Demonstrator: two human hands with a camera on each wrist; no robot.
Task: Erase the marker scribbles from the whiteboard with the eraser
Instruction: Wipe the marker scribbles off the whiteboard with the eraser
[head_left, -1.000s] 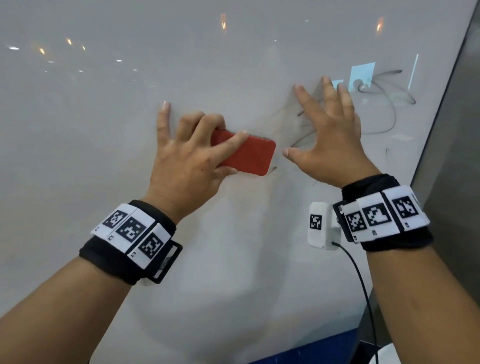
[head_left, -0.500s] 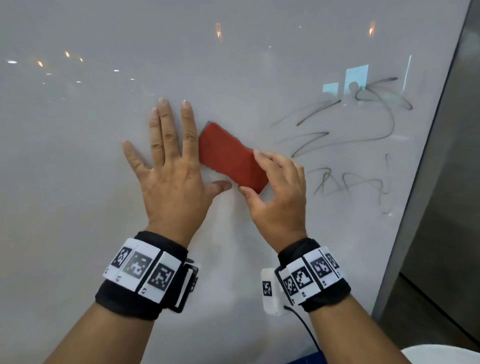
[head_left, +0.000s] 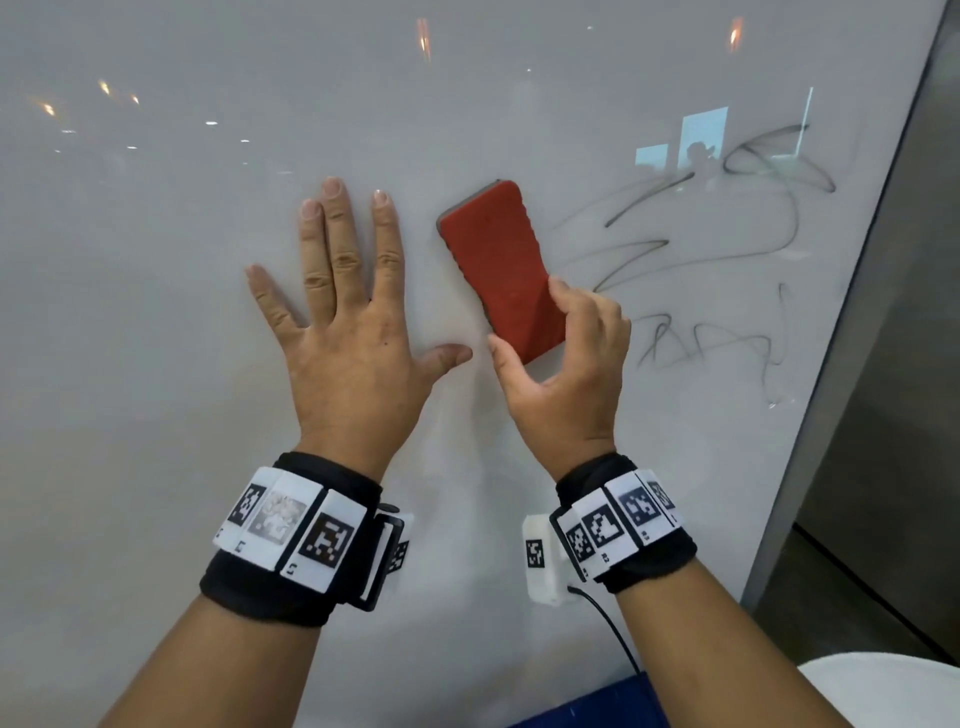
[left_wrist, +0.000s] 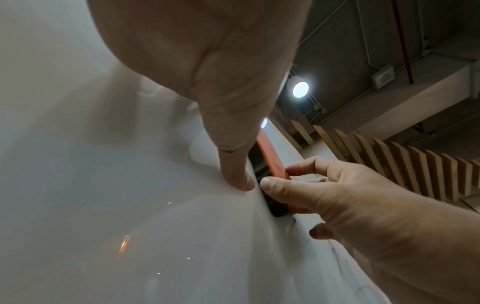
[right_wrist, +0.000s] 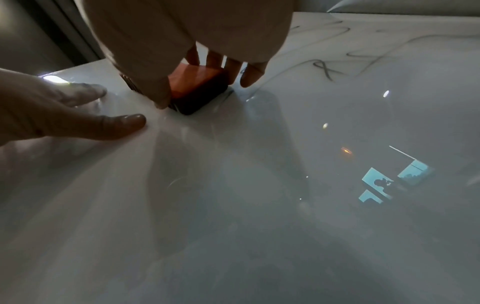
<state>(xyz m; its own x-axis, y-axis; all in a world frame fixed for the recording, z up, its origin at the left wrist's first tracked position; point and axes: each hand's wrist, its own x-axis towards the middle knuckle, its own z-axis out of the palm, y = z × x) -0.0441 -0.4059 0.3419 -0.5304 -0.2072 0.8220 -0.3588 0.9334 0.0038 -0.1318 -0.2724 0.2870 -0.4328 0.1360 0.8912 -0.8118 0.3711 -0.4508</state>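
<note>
A red eraser with a dark underside lies against the whiteboard, standing nearly upright. My right hand grips its lower end, thumb on the left edge and fingers curled over the right edge; the same eraser shows in both wrist views. My left hand presses flat on the board just left of the eraser, fingers spread and straight. Grey marker scribbles cover the board to the right of the eraser, also visible as scribbles in the right wrist view.
The board's grey right edge runs diagonally, with a dark wall beyond it. A blue strip lies below the board and a white rounded object sits at the bottom right. A cable hangs from my right wrist.
The left hand let go of the eraser and went flat on the board. The right hand took the eraser and turned it from slanted to nearly upright, shifting it right toward the scribbles.
</note>
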